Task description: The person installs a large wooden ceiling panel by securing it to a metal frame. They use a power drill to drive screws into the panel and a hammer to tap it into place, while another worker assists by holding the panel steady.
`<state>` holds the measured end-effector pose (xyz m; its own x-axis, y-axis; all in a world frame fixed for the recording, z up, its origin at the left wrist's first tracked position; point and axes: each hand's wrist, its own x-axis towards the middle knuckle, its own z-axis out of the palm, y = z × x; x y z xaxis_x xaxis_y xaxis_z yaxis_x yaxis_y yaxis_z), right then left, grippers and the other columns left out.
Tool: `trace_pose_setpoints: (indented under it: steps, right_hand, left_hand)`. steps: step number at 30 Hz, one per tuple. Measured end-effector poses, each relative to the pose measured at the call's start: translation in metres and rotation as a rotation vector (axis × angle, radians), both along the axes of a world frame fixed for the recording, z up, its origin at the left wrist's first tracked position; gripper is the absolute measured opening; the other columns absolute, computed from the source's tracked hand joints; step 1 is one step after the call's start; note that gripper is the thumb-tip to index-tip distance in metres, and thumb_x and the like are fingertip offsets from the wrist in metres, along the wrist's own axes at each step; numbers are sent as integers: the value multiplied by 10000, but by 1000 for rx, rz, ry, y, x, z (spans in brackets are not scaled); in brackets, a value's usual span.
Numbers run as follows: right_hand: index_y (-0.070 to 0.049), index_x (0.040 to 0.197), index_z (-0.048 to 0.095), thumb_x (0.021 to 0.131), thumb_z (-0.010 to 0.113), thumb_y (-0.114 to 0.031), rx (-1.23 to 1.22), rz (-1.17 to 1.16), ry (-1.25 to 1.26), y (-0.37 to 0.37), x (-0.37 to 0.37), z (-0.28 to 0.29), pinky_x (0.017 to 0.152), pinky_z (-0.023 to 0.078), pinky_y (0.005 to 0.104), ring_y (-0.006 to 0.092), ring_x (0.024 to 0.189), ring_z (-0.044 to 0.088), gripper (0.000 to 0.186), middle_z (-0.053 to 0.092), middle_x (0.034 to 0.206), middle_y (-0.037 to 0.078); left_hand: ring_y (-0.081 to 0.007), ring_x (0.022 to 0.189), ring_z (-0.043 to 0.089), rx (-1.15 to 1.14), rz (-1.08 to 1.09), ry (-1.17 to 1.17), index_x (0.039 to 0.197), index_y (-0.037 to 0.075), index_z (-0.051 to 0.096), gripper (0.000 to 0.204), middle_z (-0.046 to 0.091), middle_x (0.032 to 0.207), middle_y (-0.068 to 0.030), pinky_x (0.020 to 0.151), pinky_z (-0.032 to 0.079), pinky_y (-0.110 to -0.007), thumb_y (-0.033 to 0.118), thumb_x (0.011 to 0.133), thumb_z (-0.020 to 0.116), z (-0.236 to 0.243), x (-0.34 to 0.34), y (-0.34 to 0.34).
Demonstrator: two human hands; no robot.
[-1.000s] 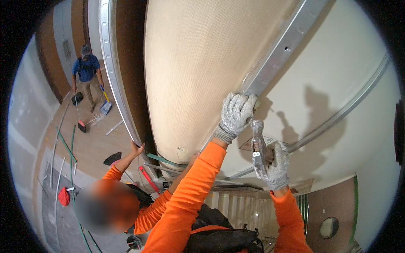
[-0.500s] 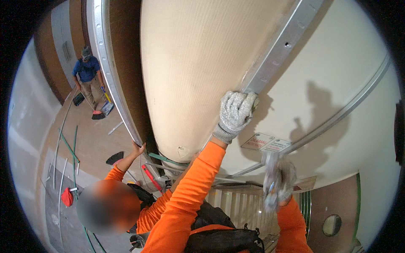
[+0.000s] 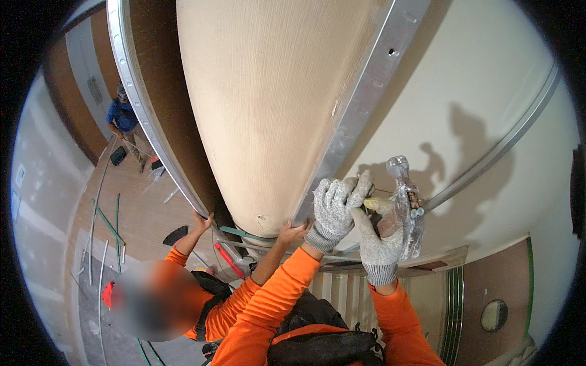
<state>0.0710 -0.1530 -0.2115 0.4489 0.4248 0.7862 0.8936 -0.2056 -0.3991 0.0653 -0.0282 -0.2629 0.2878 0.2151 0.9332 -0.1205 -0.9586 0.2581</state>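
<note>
My right hand [image 3: 379, 244], in a grey knit work glove, grips a claw hammer [image 3: 410, 213] with a shiny metal head; its handle is mostly hidden. My left hand [image 3: 332, 210], gloved alike, is closed with its fingertips meeting the right hand's. Anything pinched between them is too small or hidden to name. Just left of my left hand a galvanized metal stud [image 3: 348, 131] runs along a curved beige panel [image 3: 262, 110]. A co-worker in an orange sleeve [image 3: 241, 305] holds the stud's lower end with one bare hand [image 3: 292, 233] and a second metal strip [image 3: 143, 116] with the other.
A white curved surface with a metal track [image 3: 497, 149] lies to the right. Below are a red level [image 3: 229, 261] and stairs [image 3: 348, 290]. Green and pale strips [image 3: 110, 222] lie on the floor at left, where another person [image 3: 124, 119] in blue holds a broom.
My left hand has let go of the stud and moved down to meet my right hand. The right hand has risen with the hammer. The co-worker's hand now holds the stud's lower end.
</note>
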Motion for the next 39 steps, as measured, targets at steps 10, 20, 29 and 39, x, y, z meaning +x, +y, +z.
trace_pose_setpoints:
  steps: [10,20,29,39]
  right_hand:
    - [19,995,625,798,727,97,384,62,275,13,-2,19,742,537,291,149,824,630,235,660,947,90]
    - [36,995,649,854,692,56,327,41,236,26,1,18,667,531,270,125,736,626,149,678,889,84]
    - [50,1021,640,860,676,59,306,54,335,34,0,18,596,525,243,118,675,633,165,696,903,115]
    - [61,993,640,838,699,65,368,55,188,45,3,29,547,516,235,109,634,621,166,699,883,123]
  left_hand:
    - [-103,860,607,-1262,-748,-288,1238,-48,559,323,643,1057,-96,755,510,-262,176,1009,525,49,-27,-25]
    - [-78,874,576,-1297,-1004,-52,1111,-11,648,271,651,939,-45,806,476,-257,216,983,571,72,-36,-8]
    - [-102,828,586,-1496,-1273,-129,1081,8,597,240,617,944,-35,781,496,-259,229,995,560,70,-18,10]
    - [-124,833,594,-1530,-1342,-126,1025,41,604,212,604,915,-35,774,510,-283,243,992,550,78,-17,11]
